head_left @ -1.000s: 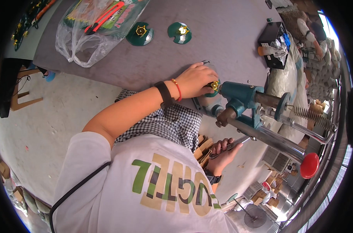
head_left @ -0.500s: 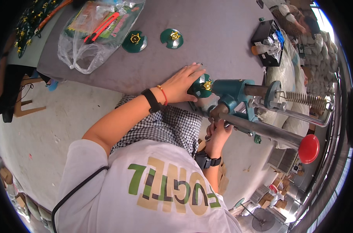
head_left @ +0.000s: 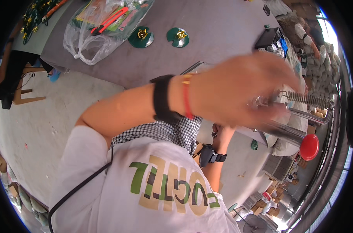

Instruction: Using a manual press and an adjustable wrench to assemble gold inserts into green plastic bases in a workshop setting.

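My left hand [head_left: 242, 91] is raised in front of a bench-mounted hand press and hides most of it. Its fingers are smeared by motion, so whether they hold anything does not show. Past the hand, the press's coil spring [head_left: 306, 99] and lever with a red knob [head_left: 309, 146] stick out. Below, my right hand [head_left: 224, 136] is closed, partly covered by the left; a small metallic bit shows at its fingers, too little to name. Two dark green faceted discs with gold fittings, a left disc [head_left: 145, 42] and a right disc [head_left: 177, 41], lie on the table.
A clear plastic bag [head_left: 81, 42] with a red utility knife [head_left: 110, 20] on it lies on the grey table [head_left: 219, 31]. A black box [head_left: 266, 39] stands at the right edge. Another person [head_left: 306, 35] is at the far right, by stacked sacks. A fan [head_left: 254, 224] stands behind.
My left hand has left the green disc at the press and swung up and right, now covering the press and that disc. My right hand stays low beside the press.
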`<action>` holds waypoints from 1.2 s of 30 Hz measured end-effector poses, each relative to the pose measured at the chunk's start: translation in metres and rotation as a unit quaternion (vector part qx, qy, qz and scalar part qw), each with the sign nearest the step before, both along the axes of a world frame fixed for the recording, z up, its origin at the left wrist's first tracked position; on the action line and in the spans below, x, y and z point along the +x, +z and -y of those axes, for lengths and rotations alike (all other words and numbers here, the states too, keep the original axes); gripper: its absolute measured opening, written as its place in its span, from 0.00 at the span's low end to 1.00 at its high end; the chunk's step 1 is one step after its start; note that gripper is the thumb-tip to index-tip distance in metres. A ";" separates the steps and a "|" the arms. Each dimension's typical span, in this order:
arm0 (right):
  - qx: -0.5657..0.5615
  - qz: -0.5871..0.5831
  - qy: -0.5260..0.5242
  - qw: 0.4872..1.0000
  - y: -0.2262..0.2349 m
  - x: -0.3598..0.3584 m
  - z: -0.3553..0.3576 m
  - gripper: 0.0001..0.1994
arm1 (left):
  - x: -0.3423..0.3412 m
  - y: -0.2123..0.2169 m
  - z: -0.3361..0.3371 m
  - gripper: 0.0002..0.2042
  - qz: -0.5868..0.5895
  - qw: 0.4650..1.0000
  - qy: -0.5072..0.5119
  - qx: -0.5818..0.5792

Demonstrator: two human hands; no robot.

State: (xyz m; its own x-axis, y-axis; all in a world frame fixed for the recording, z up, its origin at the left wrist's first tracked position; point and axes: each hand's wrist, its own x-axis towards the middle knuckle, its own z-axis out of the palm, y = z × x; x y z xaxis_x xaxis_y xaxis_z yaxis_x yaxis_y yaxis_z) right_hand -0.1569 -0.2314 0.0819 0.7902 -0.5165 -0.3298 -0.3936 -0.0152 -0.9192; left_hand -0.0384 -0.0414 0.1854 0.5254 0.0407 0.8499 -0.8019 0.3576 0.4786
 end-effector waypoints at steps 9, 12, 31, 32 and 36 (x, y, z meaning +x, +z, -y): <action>-0.107 0.051 0.041 0.992 -0.026 -0.006 0.015 0.05 | 0.006 0.088 0.012 0.11 0.257 0.915 -0.019 0.312; -0.054 0.022 0.054 0.997 -0.004 0.000 0.002 0.07 | 0.016 0.083 0.012 0.11 0.268 0.913 -0.012 0.306; 0.025 0.007 -0.046 0.999 0.000 0.005 -0.006 0.09 | 0.004 -0.174 -0.090 0.11 -0.297 0.866 0.124 0.383; 0.026 0.012 -0.048 0.998 0.000 0.006 -0.007 0.08 | 0.005 -0.174 -0.089 0.11 -0.280 0.861 0.151 0.398; 0.012 0.002 -0.065 0.998 -0.003 0.006 -0.004 0.08 | 0.008 -0.173 -0.090 0.11 -0.253 0.861 0.160 0.411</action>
